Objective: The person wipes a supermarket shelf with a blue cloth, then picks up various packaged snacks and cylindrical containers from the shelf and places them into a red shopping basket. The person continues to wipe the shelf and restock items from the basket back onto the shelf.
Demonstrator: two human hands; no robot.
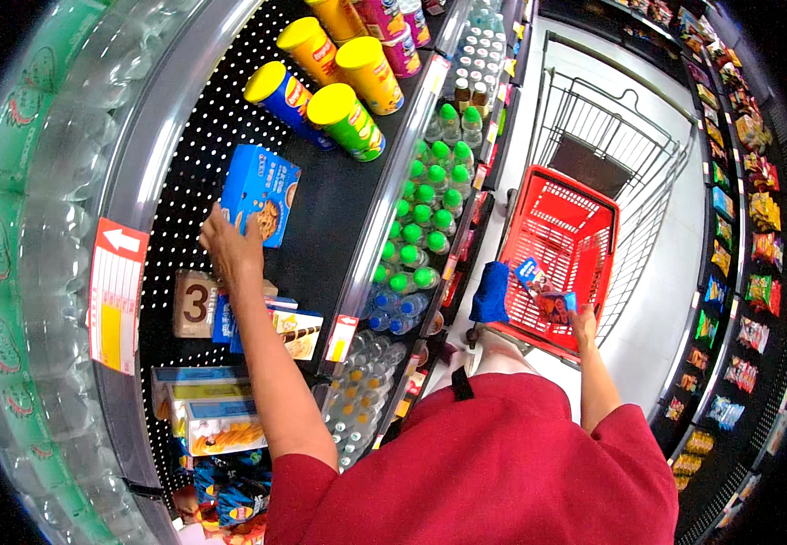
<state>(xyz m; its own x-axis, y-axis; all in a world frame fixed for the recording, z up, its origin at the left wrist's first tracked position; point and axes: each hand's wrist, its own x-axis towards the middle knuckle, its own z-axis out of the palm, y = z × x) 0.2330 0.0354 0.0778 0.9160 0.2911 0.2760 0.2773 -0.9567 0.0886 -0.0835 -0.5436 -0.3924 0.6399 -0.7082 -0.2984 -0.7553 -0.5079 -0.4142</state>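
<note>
My left hand (235, 245) reaches onto a black perforated shelf (318, 225). Its thumb and fingers straddle the near end of a blue cookie box (262, 191), which stands upright with cookies pictured on its front. Over on the right, my right hand (585, 323) pinches the edge of a small blue snack packet (557, 306) above a red plastic basket (563, 211). A second blue-and-brown packet (529, 274) lies inside that basket. The basket sits in a wire shopping cart (649, 204).
Yellow-lidded chip canisters (349, 122) stand beyond the cookie box. Nearer me are a brown box (194, 304), wafer boxes (298, 334) and chip bags (240, 490). Green-capped bottles (424, 211) fill a lower shelf. A blue cloth-like item (491, 293) hangs beside the basket. Snack racks (764, 245) line the right.
</note>
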